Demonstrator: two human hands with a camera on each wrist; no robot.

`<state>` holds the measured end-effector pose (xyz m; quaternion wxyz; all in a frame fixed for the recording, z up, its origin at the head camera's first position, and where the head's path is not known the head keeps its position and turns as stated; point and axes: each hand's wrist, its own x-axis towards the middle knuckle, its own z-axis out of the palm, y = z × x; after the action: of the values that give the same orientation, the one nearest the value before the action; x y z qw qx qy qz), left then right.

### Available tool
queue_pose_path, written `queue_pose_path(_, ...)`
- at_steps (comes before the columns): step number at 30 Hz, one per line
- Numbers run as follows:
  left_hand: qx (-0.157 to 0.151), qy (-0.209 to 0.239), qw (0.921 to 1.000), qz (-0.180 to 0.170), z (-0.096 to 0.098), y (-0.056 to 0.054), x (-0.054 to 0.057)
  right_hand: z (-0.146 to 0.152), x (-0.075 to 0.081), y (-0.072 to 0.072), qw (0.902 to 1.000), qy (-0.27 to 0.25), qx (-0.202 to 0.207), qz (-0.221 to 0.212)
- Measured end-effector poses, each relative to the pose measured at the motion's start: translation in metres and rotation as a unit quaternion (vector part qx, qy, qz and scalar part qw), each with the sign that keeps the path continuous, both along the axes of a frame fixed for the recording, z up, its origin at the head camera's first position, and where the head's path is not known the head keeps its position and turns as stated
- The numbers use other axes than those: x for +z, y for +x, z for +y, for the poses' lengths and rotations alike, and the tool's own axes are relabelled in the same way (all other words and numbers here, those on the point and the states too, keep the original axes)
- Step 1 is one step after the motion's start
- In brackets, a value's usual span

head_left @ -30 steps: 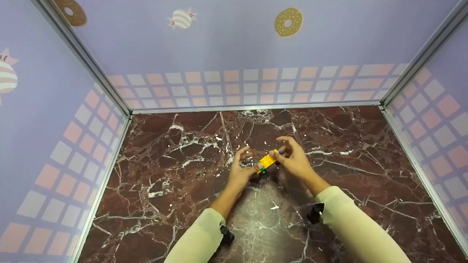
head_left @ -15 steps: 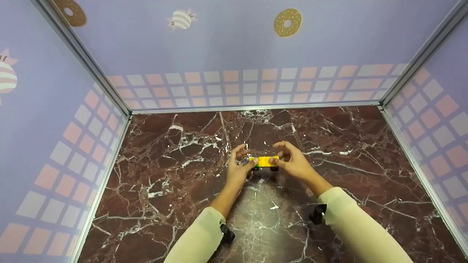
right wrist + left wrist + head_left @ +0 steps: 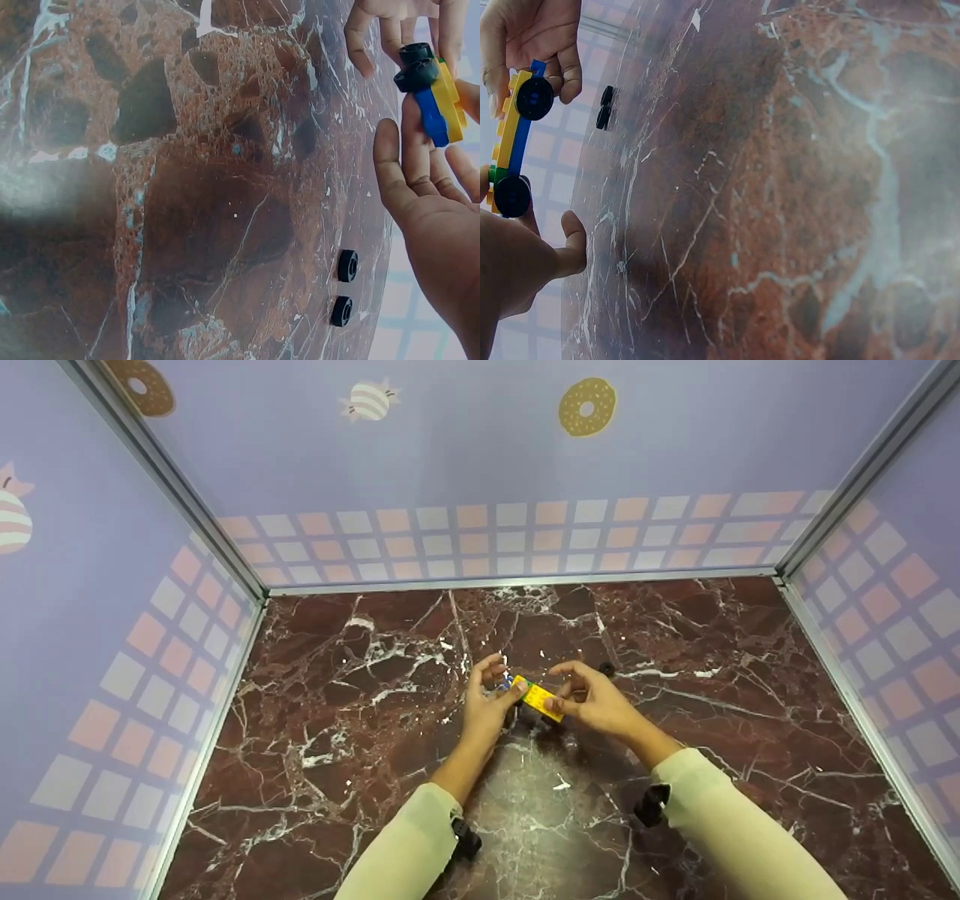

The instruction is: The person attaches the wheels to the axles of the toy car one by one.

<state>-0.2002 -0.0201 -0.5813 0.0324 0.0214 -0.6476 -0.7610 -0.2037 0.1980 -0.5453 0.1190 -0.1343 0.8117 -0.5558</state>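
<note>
A small toy brick car (image 3: 541,702) is held up between both hands over the tabletop. Its top is yellow and studded, its underside blue, with a bit of green near the left-hand end. My left hand (image 3: 486,709) pinches one end, thumb on the yellow top. At the other end my right hand (image 3: 596,701) grips the car, its thumb also on top. In the left wrist view a black wheel (image 3: 535,99) shows near the right hand and another wheel (image 3: 514,196) near the left. The right wrist view shows the blue underside (image 3: 431,116) and two wheels at the left-hand end.
Beyond the right hand, two loose black wheels (image 3: 347,265) stand on the dark red marbled tabletop (image 3: 360,750). White flecks lie scattered around the hands. Lilac panels with pink and white squares (image 3: 514,536) enclose the back and sides.
The car has turned between the hands: its right end pointed away from me, then lay level, and now angles toward me. Loose black wheels have come into sight beyond the right hand.
</note>
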Motion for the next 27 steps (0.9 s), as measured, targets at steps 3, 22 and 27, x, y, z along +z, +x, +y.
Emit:
queue_pose_path(3, 0.000, -0.001, 1.0000, -0.001, 0.000, 0.000, 0.001, 0.000, 0.000, 0.001, 0.9999, -0.002, 0.008, -0.006)
queue_pose_path(22, 0.011, 0.024, 0.9995, 0.017, 0.004, -0.003, 0.003, -0.008, 0.003, 0.010, 0.9981, -0.030, 0.030, -0.044)
queue_pose_path(27, 0.014, 0.033, 0.9991, 0.023, 0.006, -0.002, 0.003, -0.011, 0.002, 0.012, 0.9964, -0.044, 0.034, -0.064)
